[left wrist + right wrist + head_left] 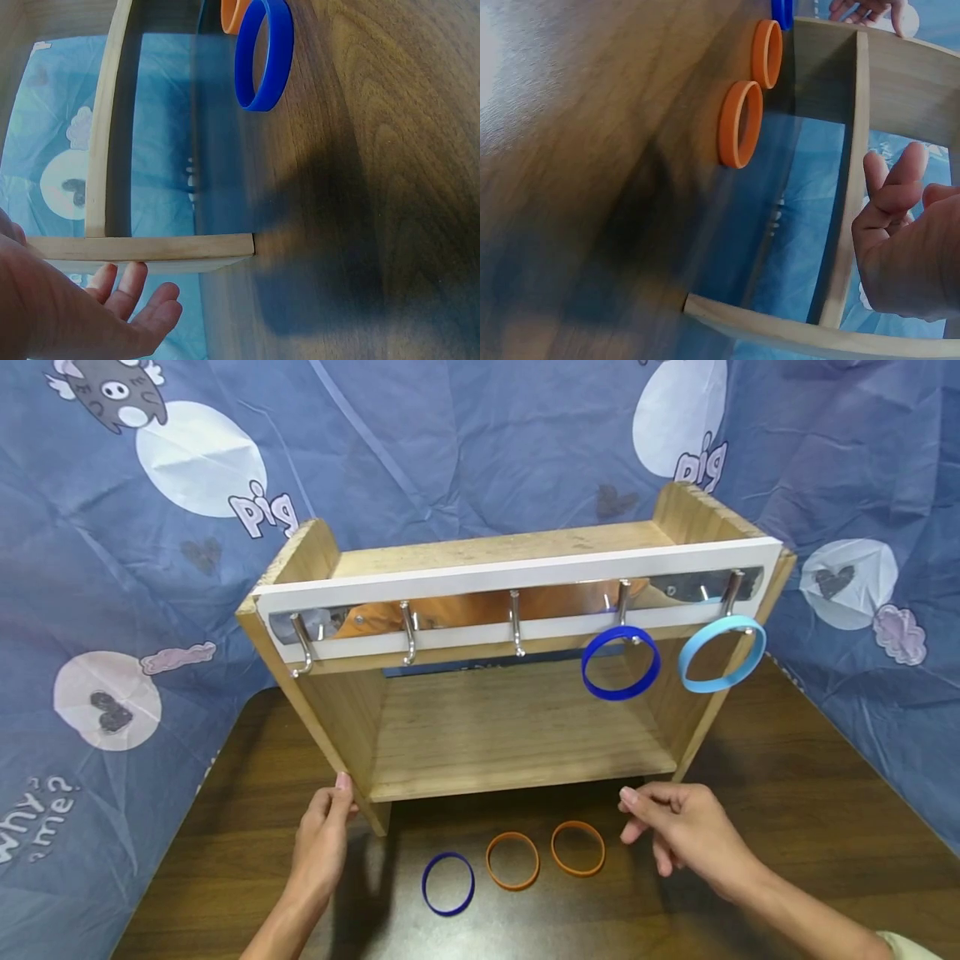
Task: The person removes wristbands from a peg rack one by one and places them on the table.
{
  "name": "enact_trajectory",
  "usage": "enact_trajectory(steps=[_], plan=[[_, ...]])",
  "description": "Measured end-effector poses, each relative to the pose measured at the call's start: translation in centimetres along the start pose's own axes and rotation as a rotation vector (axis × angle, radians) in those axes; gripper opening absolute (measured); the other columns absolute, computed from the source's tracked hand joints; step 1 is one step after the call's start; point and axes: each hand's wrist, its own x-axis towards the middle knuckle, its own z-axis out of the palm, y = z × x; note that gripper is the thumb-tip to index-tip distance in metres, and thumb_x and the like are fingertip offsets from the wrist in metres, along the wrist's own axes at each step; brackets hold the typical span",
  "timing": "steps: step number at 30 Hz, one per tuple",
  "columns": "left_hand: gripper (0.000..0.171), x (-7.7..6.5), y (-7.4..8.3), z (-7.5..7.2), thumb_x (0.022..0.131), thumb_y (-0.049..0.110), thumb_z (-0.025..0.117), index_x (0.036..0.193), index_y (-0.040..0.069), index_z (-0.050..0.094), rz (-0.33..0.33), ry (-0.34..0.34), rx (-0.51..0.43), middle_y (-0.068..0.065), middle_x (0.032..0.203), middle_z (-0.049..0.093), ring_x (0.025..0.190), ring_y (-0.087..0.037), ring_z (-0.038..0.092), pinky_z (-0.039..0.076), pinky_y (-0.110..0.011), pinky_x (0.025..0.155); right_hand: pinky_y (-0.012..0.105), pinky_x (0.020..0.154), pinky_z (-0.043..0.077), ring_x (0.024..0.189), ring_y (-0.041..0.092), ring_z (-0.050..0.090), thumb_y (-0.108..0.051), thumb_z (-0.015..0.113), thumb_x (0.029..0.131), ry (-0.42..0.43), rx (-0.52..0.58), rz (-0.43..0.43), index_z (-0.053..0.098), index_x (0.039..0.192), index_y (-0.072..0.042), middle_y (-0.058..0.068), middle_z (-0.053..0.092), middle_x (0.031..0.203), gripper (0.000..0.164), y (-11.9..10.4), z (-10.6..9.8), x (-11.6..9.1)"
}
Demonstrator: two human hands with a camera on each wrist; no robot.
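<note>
A wooden shelf (517, 727) stands tilted on the table, with a white rack of several metal hooks (516, 625) across its upper front. My left hand (322, 835) grips the lower part of its left side panel (165, 246), with fingers along the outer face. My right hand (686, 831) hovers near the lower right of the shelf, fingers loosely curled and holding nothing. A dark blue wristband (585, 672) hangs on the fourth hook from the left, and a light blue wristband (682, 668) on the rightmost one.
On the table (795, 827), before the shelf, lie a dark blue wristband (424, 885) and two orange wristbands, one in the middle (489, 864) and one at right (555, 847). A blue cloth (375, 460) with pig prints surrounds the table at the back and sides.
</note>
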Motion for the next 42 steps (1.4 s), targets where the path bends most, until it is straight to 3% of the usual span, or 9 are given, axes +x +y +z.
enact_trajectory(steps=[5,19,27,35,42], plan=[[0.065,0.0,0.0,0.0,0.1,0.06,0.026,0.114,0.001,0.05,0.001,0.001,0.007,-0.023,0.122,0.056,0.12,-0.035,0.047,0.031,-0.047,0.097,0.029,0.039,0.039,0.04,0.017,0.053,-0.038,0.062,0.093,0.016,0.052,-0.027,0.064,0.108,0.002,0.013,0.071,0.082,0.043,-0.8,0.3,-0.5],[0.065,0.0,0.2,0.0,0.1,0.059,0.027,0.115,0.001,0.05,-0.004,0.004,-0.003,-0.022,0.121,0.055,0.119,-0.034,0.047,0.031,-0.045,0.096,0.026,0.041,0.041,0.044,0.016,0.055,-0.019,0.062,0.095,0.075,0.217,-0.246,0.058,0.117,0.008,0.01,0.073,0.096,0.035,-2.6,-0.1,-0.1],[0.065,0.0,0.1,0.0,0.099,0.06,0.027,0.114,0.001,0.05,-0.01,0.003,-0.003,-0.022,0.121,0.055,0.12,-0.034,0.046,0.031,-0.047,0.096,0.024,0.041,0.041,0.043,0.015,0.056,-0.013,0.062,0.095,0.084,0.317,-0.294,0.065,0.111,-0.004,0.012,0.073,0.097,0.018,-2.8,-0.4,0.3],[0.065,0.0,0.0,0.1,0.099,0.06,0.026,0.115,0.001,0.05,-0.011,0.003,0.004,-0.022,0.121,0.056,0.119,-0.034,0.047,0.031,-0.047,0.096,0.023,0.044,0.042,0.047,0.014,0.058,-0.008,0.058,0.097,0.058,0.378,-0.353,0.062,0.117,-0.002,0.011,0.071,0.107,0.022,-3.6,-0.6,0.5],[0.065,0.0,0.0,0.0,0.1,0.06,0.026,0.114,0.001,0.05,-0.012,0.001,0.006,-0.022,0.122,0.055,0.12,-0.034,0.046,0.031,-0.047,0.096,0.023,0.047,0.045,0.052,0.013,0.061,-0.01,0.056,0.098,0.033,0.433,-0.348,0.059,0.123,-0.002,0.009,0.069,0.114,0.027,-4.3,-0.7,0.7]])
